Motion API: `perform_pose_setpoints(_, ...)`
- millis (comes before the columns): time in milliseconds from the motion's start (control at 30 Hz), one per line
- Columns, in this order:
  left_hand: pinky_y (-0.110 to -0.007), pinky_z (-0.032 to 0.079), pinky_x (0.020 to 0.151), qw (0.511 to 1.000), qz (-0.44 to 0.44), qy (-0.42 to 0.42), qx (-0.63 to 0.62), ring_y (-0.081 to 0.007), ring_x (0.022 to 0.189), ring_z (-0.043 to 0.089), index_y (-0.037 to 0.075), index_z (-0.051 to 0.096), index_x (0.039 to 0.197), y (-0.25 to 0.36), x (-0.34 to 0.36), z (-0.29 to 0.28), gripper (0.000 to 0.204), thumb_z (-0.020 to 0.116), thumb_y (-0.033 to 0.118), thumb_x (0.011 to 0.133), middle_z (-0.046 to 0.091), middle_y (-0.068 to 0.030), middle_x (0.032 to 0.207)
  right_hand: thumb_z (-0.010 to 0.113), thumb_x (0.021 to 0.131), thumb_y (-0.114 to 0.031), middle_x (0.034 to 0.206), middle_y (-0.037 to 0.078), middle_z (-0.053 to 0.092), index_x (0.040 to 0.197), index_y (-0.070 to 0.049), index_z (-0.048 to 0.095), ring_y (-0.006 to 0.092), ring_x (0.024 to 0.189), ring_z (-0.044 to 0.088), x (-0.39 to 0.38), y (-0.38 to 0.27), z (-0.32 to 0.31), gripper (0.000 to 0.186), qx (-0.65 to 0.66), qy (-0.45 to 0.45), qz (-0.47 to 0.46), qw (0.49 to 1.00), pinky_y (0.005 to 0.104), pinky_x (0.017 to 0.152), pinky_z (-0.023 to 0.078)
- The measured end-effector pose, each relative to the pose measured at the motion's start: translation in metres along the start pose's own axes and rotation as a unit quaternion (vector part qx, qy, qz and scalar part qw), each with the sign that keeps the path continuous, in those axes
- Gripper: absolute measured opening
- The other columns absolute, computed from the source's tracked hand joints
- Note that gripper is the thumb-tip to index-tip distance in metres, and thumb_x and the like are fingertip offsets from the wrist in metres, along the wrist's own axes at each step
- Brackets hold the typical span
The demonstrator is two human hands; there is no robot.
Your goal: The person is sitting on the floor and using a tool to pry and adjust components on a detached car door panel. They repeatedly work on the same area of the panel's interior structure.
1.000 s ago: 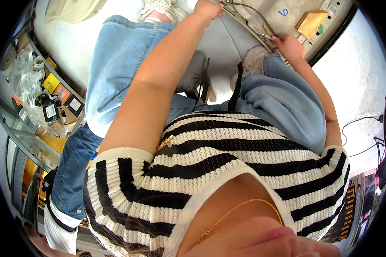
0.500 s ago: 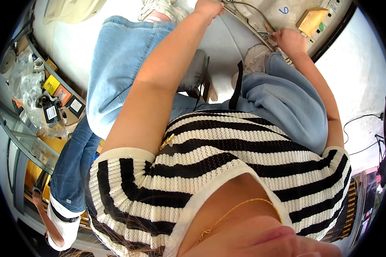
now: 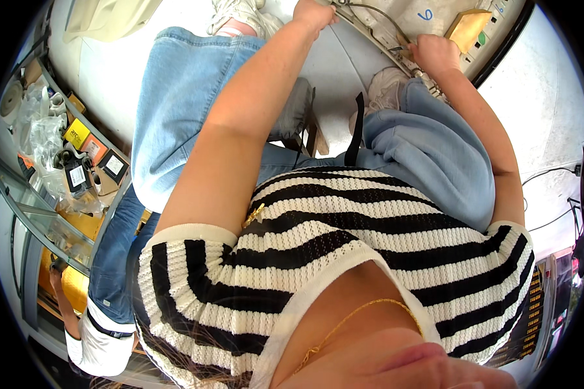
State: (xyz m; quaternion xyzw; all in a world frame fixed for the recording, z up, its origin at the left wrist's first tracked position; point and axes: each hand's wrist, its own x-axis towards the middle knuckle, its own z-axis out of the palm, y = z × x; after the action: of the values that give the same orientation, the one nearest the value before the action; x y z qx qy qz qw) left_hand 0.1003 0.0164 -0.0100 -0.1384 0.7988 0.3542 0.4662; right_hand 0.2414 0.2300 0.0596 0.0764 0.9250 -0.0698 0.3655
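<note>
An off-white panel (image 3: 422,29) lies at the top right, with a dark cable along it, a blue pen mark and a gold-coloured block (image 3: 467,29). My left hand (image 3: 313,16) is closed at the panel's near rim; what its fingers grip is too small to make out. My right hand (image 3: 436,57) is closed round a thin metal tool (image 3: 398,48) at the same rim, below the gold block; most of the tool is hidden by my fingers.
My legs and shoes flank a small stool (image 3: 308,123) on the pale floor. At left, a glass display case (image 3: 26,201) holds boxes and plastic bags; a co-worker (image 3: 107,337) bends beside it. Cables (image 3: 542,174) run on the right. A cream plastic piece (image 3: 104,16) is at top left.
My right hand has shifted slightly upward along the panel's rim, covering more of the tool. My left hand stays put. The co-worker's body and arm have moved beside the display case.
</note>
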Motion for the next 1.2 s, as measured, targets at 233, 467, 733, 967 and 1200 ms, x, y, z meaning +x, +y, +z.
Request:
perform_pose_setpoints(233,-0.031,0.040,0.057,0.997,-0.047,-0.037,0.052,-0.0165,0.065,0.053,0.002,0.065,0.078,-0.005,0.009,-0.002,0.022,0.061,0.024,0.079,0.064,-0.0079,0.074,0.056,0.083,-0.037,0.087,0.012,0.067,0.086,-0.006,0.067,0.0267,0.084,0.065,0.000,-0.001,-0.007,0.033,0.008,-0.044,0.028,0.999,0.0380,0.068,0.051)
perform_pose_setpoints(467,-0.026,0.043,0.061,0.999,-0.040,-0.023,0.005,-0.0118,0.071,0.055,-0.002,0.064,0.088,0.002,-0.020,-0.022,0.035,0.068,0.031,0.079,0.067,-0.0068,0.082,0.047,0.087,-0.044,0.090,0.012,0.066,0.090,-0.007,0.065,0.0282,0.087,0.063,-0.023,0.014,0.021,0.041,0.100,-0.082,0.120,0.984,0.0401,0.076,0.048)
perform_pose_setpoints(733,-0.027,0.047,0.063,1.000,-0.011,0.019,-0.021,-0.0155,0.070,0.058,-0.004,0.063,0.089,-0.003,-0.051,-0.046,0.039,0.070,0.033,0.077,0.067,-0.0101,0.084,0.048,0.084,-0.048,0.083,0.013,0.065,0.084,-0.009,0.063,0.0302,0.081,0.063,-0.030,0.024,0.015,0.041,0.076,-0.039,0.069,0.994,0.0421,0.068,0.048)
perform_pose_setpoints(967,-0.028,0.049,0.062,0.999,-0.012,0.037,0.002,-0.0177,0.073,0.061,-0.007,0.062,0.094,-0.012,-0.020,-0.055,0.042,0.067,0.032,0.079,0.066,-0.0124,0.086,0.055,0.084,-0.031,0.084,0.016,0.063,0.093,-0.009,0.055,0.0356,0.082,0.060,-0.021,0.017,0.038,0.024,0.213,0.008,0.026,0.977,0.0442,0.069,0.047)
perform_pose_setpoints(1200,-0.031,0.050,0.055,0.991,0.030,0.005,0.130,-0.0171,0.055,0.060,-0.001,0.067,0.072,-0.023,-0.004,-0.041,0.044,0.064,0.043,0.078,0.065,-0.0108,0.067,0.049,0.088,-0.023,0.091,0.019,0.058,0.096,-0.006,0.056,0.0394,0.086,0.055,-0.037,0.014,0.057,0.020,0.328,0.090,-0.009,0.940,0.0453,0.071,0.044)
